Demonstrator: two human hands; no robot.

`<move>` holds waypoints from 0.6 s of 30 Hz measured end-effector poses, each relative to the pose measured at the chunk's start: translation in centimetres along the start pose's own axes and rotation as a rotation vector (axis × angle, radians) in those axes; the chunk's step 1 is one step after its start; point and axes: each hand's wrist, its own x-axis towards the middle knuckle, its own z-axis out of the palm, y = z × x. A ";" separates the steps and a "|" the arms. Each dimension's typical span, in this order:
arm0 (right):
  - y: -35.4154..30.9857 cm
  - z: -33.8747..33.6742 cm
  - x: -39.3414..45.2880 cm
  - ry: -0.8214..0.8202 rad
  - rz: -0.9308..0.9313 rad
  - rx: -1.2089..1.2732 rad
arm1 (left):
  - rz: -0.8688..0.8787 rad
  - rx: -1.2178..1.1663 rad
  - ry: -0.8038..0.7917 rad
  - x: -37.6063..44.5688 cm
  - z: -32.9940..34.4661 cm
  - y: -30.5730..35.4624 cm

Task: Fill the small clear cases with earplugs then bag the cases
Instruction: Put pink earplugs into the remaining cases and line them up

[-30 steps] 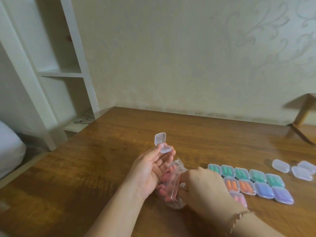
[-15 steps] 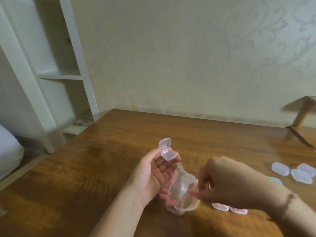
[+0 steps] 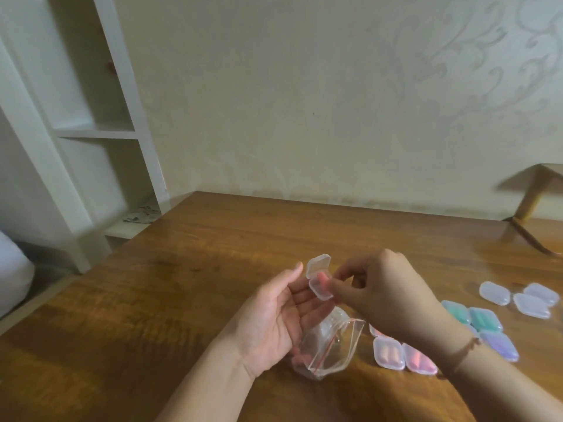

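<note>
A: Item one — left hand (image 3: 274, 318), palm up, fingers loosely apart; the open case (image 3: 320, 283) rests on its fingertips, lid hinged upright; the zip bag (image 3: 330, 345) of pink earplugs sits under that hand on the table (image 3: 182, 284).

B: Item two?

A: Right hand (image 3: 380, 287); thumb and forefinger pinched on one pink earplug (image 3: 323, 280), its tip just inside the case.

B: Handling note?

A: Lay the plug flat along the tray, press it down before letting go; foam likely springs back and would foul the lid; keep the case level on the left fingertips.

B: Further right?

A: Filled cases (image 3: 405, 353) — pink near the wrist, green and purple beyond, partly hidden; three empty cases (image 3: 515, 296) well apart at the far right, not yet filled.
</note>
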 end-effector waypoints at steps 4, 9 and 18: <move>-0.2 0.6 -0.3 0.020 -0.024 -0.140 | 0.001 0.016 -0.006 0.0 0.0 0.0; -0.3 0.4 -0.3 0.016 -0.047 -0.131 | 0.021 0.033 0.001 0.0 0.0 0.0; -0.3 -2.2 -0.2 -0.070 -0.078 -0.140 | 0.043 0.039 0.029 -0.1 -0.4 0.5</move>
